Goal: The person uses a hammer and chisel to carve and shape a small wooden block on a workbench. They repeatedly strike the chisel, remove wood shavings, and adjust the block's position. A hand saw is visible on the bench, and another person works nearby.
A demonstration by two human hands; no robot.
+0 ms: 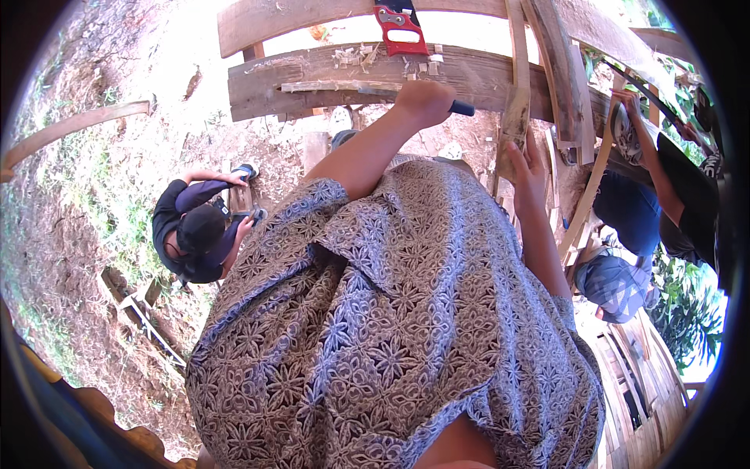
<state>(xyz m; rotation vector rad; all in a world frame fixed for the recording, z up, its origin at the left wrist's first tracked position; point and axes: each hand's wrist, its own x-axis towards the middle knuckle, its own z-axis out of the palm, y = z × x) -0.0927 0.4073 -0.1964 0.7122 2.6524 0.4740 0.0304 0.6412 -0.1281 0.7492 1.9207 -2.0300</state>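
Observation:
My left hand (426, 103) is closed around a tool whose dark handle end (462, 107) sticks out to the right of the fist. A thin grey part runs left from the fist, beside a narrow wooden strip (312, 87) on the bench plank (258, 92); I cannot tell the tool's exact kind. My right hand (527, 166) grips the near end of a long wooden slat (517, 105), thumb on top. This slat reaches away across the bench planks. Wood chips (355, 56) lie on the plank beyond my left hand.
A handsaw with a red handle (406, 49) rests across the bench. More boards (556, 66) lean at the right. A person in a black cap (201, 230) crouches at the left. Other people are close on the right, one in a patterned cap (613, 285).

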